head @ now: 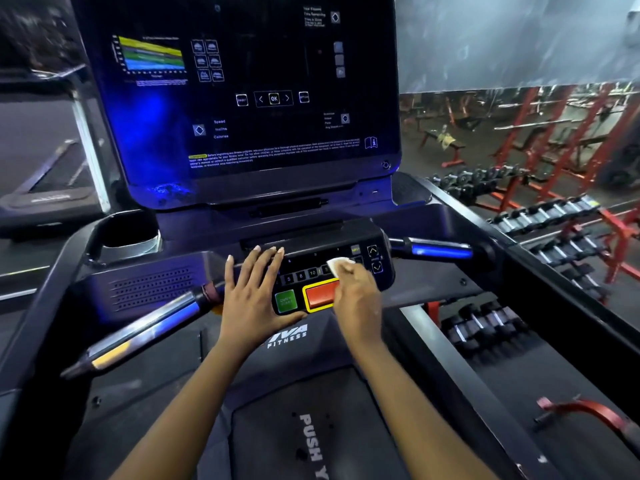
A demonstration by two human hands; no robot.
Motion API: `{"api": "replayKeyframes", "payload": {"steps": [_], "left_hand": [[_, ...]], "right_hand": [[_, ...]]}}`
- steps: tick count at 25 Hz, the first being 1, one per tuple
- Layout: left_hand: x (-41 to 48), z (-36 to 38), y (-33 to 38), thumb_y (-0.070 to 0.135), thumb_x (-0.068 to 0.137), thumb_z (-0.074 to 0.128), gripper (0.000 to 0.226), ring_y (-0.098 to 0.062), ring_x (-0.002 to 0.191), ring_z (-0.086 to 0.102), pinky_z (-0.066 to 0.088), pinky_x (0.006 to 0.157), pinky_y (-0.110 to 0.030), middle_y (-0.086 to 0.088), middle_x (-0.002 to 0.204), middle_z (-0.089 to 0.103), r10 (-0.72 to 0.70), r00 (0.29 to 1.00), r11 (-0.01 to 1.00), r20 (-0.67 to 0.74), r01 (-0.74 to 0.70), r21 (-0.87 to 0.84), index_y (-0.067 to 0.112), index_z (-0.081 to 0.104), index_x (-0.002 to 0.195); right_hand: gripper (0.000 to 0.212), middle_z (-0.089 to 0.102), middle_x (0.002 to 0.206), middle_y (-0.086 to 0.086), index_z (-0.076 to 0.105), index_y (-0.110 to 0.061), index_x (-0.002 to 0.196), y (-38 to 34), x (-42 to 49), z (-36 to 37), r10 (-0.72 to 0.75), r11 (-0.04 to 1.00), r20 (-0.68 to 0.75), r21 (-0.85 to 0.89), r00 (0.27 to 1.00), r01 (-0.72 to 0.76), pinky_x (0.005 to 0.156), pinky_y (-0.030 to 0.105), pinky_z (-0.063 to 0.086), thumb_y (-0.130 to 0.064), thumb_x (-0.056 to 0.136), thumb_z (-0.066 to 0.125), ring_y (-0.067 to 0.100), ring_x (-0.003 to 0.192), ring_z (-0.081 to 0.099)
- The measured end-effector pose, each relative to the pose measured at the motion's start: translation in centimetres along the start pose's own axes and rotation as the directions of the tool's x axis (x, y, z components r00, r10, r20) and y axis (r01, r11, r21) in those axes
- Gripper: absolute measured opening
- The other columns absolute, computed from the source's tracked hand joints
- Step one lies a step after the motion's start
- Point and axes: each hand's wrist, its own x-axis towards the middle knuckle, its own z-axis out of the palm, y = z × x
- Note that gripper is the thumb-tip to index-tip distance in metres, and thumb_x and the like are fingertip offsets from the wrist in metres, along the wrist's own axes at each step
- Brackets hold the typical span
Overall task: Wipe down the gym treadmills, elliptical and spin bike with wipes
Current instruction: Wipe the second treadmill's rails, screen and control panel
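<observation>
Left hand [252,296]: fingers straight, flat on the button panel [304,276], left side.
Right hand [356,296]: fingers grasping a white wipe [337,265], above the red button [320,294].
Wipe: on the panel's number keys.
Screen [263,81]: dark, upright behind.
Dumbbells [540,216]: racked far right.

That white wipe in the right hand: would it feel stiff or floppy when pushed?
Probably floppy: the wipe looks crumpled where the right hand pinches it. Likely very light, since a small pinch carries it. It would probably bunch up rather than slide stiffly over the keypad.
</observation>
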Motion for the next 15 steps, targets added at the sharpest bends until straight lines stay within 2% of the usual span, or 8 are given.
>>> {"api": "replayKeyframes", "payload": {"steps": [2, 4, 6, 8, 9, 12, 15], "left_hand": [[0.0, 0.0, 0.1, 0.079, 0.063, 0.046, 0.104, -0.023, 0.136, 0.032, 0.007, 0.115, -0.052, -0.005, 0.141, 0.048, 0.003, 1.0, 1.0, -0.009, -0.003, -0.008, 0.011, 0.042, 0.143], [0.0, 0.0, 0.1, 0.078, 0.063, 0.046, 0.104, -0.023, 0.137, 0.031, 0.006, 0.115, -0.052, -0.005, 0.141, 0.048, 0.007, 1.0, 1.0, -0.003, -0.007, -0.011, 0.011, 0.041, 0.143], [-0.1, 0.0, 0.0, 0.078, 0.064, 0.045, 0.104, -0.024, 0.137, 0.03, 0.006, 0.115, -0.053, -0.005, 0.142, 0.047, 0.006, 1.0, 1.0, 0.008, -0.006, -0.012, 0.012, 0.039, 0.144], [-0.1, 0.0, 0.0, 0.079, 0.064, 0.044, 0.104, -0.024, 0.138, 0.03, 0.007, 0.115, -0.054, -0.005, 0.142, 0.047, 0.007, 1.0, 1.0, 0.012, -0.006, -0.011, 0.013, 0.037, 0.144], [-0.1, 0.1, 0.0, 0.079, 0.064, 0.043, 0.104, -0.024, 0.138, 0.03, 0.007, 0.115, -0.054, -0.005, 0.142, 0.046, 0.009, 1.0, 1.0, 0.012, -0.008, -0.011, 0.013, 0.036, 0.145], [-0.1, 0.1, 0.0, 0.078, 0.064, 0.045, 0.103, -0.025, 0.137, 0.031, 0.008, 0.115, -0.054, -0.006, 0.141, 0.047, 0.014, 1.0, 1.0, 0.012, -0.013, -0.018, 0.012, 0.039, 0.143], [0.0, 0.1, -0.1, 0.071, 0.067, 0.046, 0.096, -0.025, 0.136, 0.031, 0.006, 0.115, -0.053, -0.008, 0.142, 0.048, 0.026, 0.999, 0.998, -0.027, -0.028, -0.065, 0.01, 0.041, 0.142]], "right_hand": [[0.029, 0.067, 0.092, 0.008, 0.071, -0.004, 0.099, -1.0, -0.9, 0.2, -0.087, 0.995, 0.047, 0.041, 0.995, 0.086, 0.066, 0.029, 0.055, 0.005, 0.072, 0.068, 0.025, 0.076, 0.064], [0.025, 0.07, 0.093, 0.011, 0.072, -0.002, 0.097, 0.0, 0.1, -0.5, -0.097, 0.992, -0.013, 0.08, 0.995, 0.098, 0.073, 0.029, 0.054, 0.001, 0.078, 0.055, 0.027, 0.079, 0.066], [0.029, 0.07, 0.093, 0.016, 0.072, 0.002, 0.095, 2.1, 2.4, -1.2, 0.062, 0.995, -0.119, 0.083, 0.991, -0.053, 0.079, 0.03, 0.052, 0.002, 0.079, 0.048, 0.03, 0.082, 0.067], [0.025, 0.069, 0.094, 0.019, 0.07, 0.006, 0.095, 3.4, 4.4, -1.3, 0.208, 0.977, -0.129, 0.075, 0.97, -0.2, 0.08, 0.035, 0.052, 0.012, 0.076, 0.055, 0.035, 0.084, 0.066], [0.024, 0.068, 0.093, 0.02, 0.07, 0.007, 0.095, 2.9, 4.8, -1.0, 0.227, 0.973, -0.107, 0.058, 0.968, -0.222, 0.078, 0.036, 0.052, 0.014, 0.074, 0.058, 0.037, 0.083, 0.065], [0.027, 0.068, 0.085, 0.016, 0.071, 0.002, 0.089, -0.9, 3.1, 0.8, 0.099, 0.994, -0.088, -0.044, 0.991, -0.103, 0.064, 0.031, 0.054, 0.012, 0.065, 0.071, 0.032, 0.071, 0.065], [0.036, 0.067, 0.093, 0.008, 0.07, -0.005, 0.099, -5.1, -0.2, 1.9, -0.08, 0.997, -0.028, -0.003, 0.996, 0.08, 0.065, 0.025, 0.053, 0.004, 0.065, 0.076, 0.023, 0.076, 0.064]]}}
